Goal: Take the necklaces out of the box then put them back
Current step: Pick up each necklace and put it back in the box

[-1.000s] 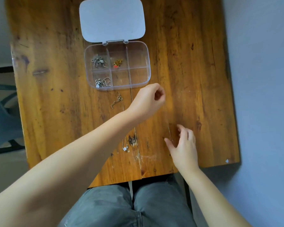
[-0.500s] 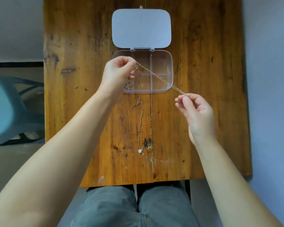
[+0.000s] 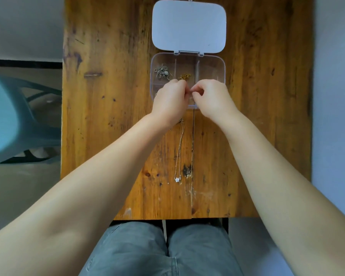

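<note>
A clear compartment box point(image 3: 223, 65) lies open on the wooden table point(image 3: 108, 120), its white lid point(image 3: 188, 26) folded back. A silver necklace point(image 3: 162, 72) fills the back-left compartment and a gold one point(image 3: 184, 77) the back-middle. My left hand point(image 3: 169, 101) and my right hand point(image 3: 211, 97) meet over the front row of the box, fingertips pinched together on a thin chain that is barely visible between them. The front compartments are hidden under my hands. Another thin necklace point(image 3: 179, 152) with a flower pendant lies stretched on the table below my left wrist.
A teal plastic chair point(image 3: 18, 120) stands to the left of the table. A grey wall point(image 3: 335, 96) runs along the table's right edge. My knees in grey trousers point(image 3: 163, 251) are under the near edge.
A second ago my hands were picking the chain up off the table. Half a second ago they held it stretched above the box. Now they have come together low over the box's front row.
</note>
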`<state>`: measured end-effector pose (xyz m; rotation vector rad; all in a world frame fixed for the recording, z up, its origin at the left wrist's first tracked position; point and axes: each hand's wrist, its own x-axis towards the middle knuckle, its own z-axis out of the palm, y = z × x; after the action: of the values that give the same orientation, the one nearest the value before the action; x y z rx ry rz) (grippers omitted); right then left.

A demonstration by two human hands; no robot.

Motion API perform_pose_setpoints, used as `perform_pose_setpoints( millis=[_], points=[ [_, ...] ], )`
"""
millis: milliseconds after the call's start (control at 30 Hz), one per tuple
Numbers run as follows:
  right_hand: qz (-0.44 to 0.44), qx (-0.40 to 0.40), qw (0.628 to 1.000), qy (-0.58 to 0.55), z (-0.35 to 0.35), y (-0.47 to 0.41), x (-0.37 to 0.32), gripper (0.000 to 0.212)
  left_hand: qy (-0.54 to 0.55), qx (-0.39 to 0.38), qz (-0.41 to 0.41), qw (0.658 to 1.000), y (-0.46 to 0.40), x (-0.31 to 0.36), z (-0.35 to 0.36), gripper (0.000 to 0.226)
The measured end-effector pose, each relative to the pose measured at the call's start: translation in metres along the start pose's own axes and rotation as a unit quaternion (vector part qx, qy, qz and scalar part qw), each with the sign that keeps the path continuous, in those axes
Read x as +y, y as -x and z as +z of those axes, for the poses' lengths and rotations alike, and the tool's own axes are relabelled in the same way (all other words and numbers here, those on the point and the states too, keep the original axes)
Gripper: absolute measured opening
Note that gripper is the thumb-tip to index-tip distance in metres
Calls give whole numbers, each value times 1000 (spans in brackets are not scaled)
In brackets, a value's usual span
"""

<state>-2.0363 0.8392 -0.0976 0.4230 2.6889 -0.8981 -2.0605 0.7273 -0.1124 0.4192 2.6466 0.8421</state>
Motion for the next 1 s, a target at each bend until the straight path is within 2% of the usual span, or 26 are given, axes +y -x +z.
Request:
perform_pose_setpoints(
  millis=[100,167,200,267,333,400,500,633,833,900,1000],
  points=[
    [-8,26,1000,1,-1,8,2,22,-11,13,45,999,8,-5,-2,21],
    [-42,60,997,-30,2,25,6,20,24,46,70,996,26,-11,-7,16],
    [-58,52,997,-32,8,35,10,19,46,57,73,995,41,-16,-7,11],
    [-60,-24,998,7,27,55,18,22,70,46,47,995,81,-27,-1,5],
    [-49,-79,994,52,48,68,28,34,60,-6,-7,998,123,-38,15,6],
    [-69,-59,993,76,61,66,31,40,33,-49,-58,997,155,-45,34,10],
    [-119,-4,986,116,72,51,31,38,-20,-48,-90,995,176,-47,56,20],
    [-135,12,984,119,78,43,33,15,-108,-67,-52,991,191,-43,76,34],
    [-151,-11,981,119,78,49,42,14,-124,-33,3,992,192,-40,82,12],
    [-139,-23,987,79,75,49,43,14,-124,-25,17,992,189,-39,81,8],
    [-54,-43,993,-95,60,47,46,10,-106,-15,31,994,183,-37,79,7]
  ],
)
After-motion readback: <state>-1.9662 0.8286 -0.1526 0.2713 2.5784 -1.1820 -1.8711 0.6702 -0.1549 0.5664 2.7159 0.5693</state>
